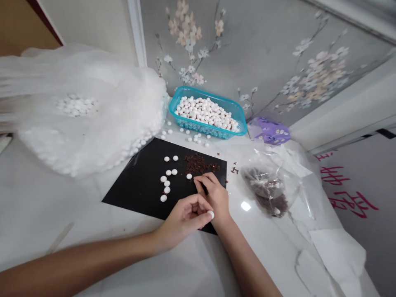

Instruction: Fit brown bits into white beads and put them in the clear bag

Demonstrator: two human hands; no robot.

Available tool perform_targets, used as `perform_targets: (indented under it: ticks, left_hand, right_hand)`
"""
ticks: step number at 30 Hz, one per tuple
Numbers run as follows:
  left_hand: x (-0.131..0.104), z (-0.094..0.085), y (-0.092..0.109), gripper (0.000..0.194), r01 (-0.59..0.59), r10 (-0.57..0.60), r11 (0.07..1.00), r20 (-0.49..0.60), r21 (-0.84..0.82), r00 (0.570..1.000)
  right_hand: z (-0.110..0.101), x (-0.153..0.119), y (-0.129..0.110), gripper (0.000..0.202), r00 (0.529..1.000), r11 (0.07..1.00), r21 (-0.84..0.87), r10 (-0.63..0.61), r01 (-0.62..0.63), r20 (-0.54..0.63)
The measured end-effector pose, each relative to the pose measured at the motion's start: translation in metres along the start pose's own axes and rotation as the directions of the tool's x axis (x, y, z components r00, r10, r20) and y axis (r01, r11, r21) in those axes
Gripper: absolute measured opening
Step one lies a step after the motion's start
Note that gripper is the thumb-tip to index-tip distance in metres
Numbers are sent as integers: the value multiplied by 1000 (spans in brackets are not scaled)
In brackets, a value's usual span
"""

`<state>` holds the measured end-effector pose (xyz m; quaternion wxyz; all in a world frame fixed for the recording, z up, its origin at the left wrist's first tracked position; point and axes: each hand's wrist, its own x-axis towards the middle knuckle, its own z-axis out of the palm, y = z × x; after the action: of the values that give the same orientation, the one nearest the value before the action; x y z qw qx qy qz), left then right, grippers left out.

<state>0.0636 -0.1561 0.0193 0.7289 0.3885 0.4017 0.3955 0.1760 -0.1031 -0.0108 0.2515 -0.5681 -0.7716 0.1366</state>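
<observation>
My left hand (185, 216) is closed, pinching a small white ball (210, 214) between thumb and finger. Just beyond it, my right hand (215, 196) rests low over a black sheet (139, 181), its fingers bent and their tips together near the sheet; what they hold, if anything, is too small to make out. A loose white ball (189, 176) lies beside those fingertips. Behind them spreads a pile of tiny dark brown pieces (199, 163). Several more white balls (167, 183) sit on the sheet to the left, some with brown bits at them.
A turquoise basket (239, 133) full of white balls stands at the back, with loose balls before it. At left bulges a large translucent bag (102, 136) of white balls. To the right lie a clear bag of brown pieces (274, 202), a purple packet (270, 131) and white paper (338, 255).
</observation>
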Motion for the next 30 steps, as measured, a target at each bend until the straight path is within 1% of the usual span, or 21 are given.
perform_targets:
  ticks: [3, 9, 12, 16, 18, 21, 24, 27, 30]
  left_hand:
    - [0, 1, 0, 17, -4, 4, 1000, -10, -3, 1000]
    - [0, 1, 3, 21, -17, 15, 999, -66, -35, 998]
    - [1, 1, 2, 22, -23, 19, 998, -61, -52, 998]
    - [1, 1, 2, 21, -30, 26, 998, -63, -57, 998]
    - [1, 0, 3, 20, -29, 26, 998, -71, -51, 997]
    - [1, 0, 5, 19, -27, 24, 999, -80, -46, 996]
    - [2, -3, 4, 19, -21, 17, 999, -87, -46, 996]
    - [8, -6, 3, 19, -26, 18, 996, -103, -83, 995]
    - [14, -11, 3, 21, -12, -3, 996, -169, -88, 986]
  right_hand:
    - [-1, -1, -1, 18, 1000, 1000, 25, -6, 6, 1]
    - [-4, -2, -1, 22, 993, 994, 25, -110, 109, 52]
    - [-4, -5, 3, 23, 987, 988, 1, -152, 152, 55]
    - [-5, -7, 6, 26, 965, 974, -3, -225, 227, 133]
    - [-5, -6, 6, 25, 965, 976, 28, -217, 215, 144]
    - [-5, -5, 3, 20, 988, 988, 103, -122, 112, 96]
    - [-6, -4, 3, 14, 999, 978, 206, -22, 17, 24]
    - [-10, -6, 3, 9, 992, 938, 347, 60, -18, -111]
    - [-15, -10, 1, 7, 967, 884, 467, 120, 0, -225]
